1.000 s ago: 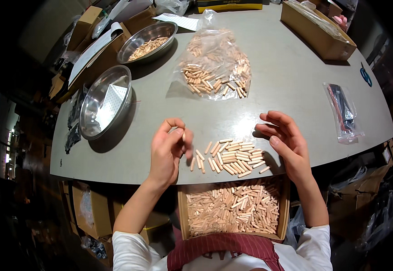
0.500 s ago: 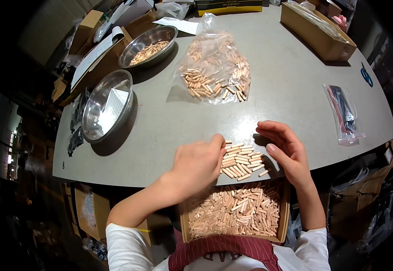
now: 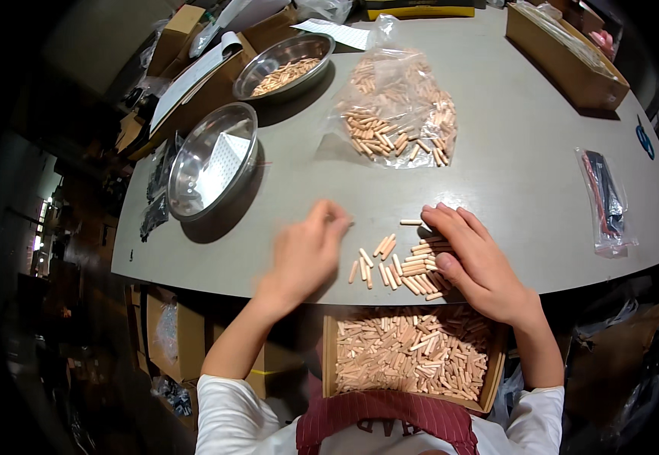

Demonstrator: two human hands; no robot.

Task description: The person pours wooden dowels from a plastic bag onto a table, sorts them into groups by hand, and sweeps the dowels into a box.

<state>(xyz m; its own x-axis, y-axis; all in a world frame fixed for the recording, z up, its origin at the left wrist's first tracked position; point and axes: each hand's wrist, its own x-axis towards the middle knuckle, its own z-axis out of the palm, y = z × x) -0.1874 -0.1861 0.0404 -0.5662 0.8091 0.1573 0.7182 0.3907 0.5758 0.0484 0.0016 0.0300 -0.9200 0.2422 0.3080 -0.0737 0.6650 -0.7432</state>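
Short wooden dowels (image 3: pixel 414 268) lie in a loose pile near the table's front edge, with a few spread toward the left. My right hand (image 3: pixel 483 262) rests over the right side of the pile, its fingers stretched out and partly covering dowels. To the left of the pile is my left hand (image 3: pixel 304 254), blurred by motion, thumb and fingers pinched together. The tip of what looks like a wooden dowel (image 3: pixel 351 222) sticks out from its fingertips. Below the table edge, an open cardboard box (image 3: pixel 330 353) full of the same dowels sits against me.
A clear plastic bag (image 3: pixel 401 98) of dowels lies farther back. On the left stand a metal bowl (image 3: pixel 185 163) with a white perforated piece and another bowl (image 3: pixel 299 90) holding dowels. To the right are a bagged dark item (image 3: pixel 604 201), blue scissors (image 3: pixel 644 139) and a long carton (image 3: pixel 568 64).
My left hand has moved left, away from the pile, and several dowels now lie scattered there. The right hand has come down onto the pile. The whole view has shifted slightly.
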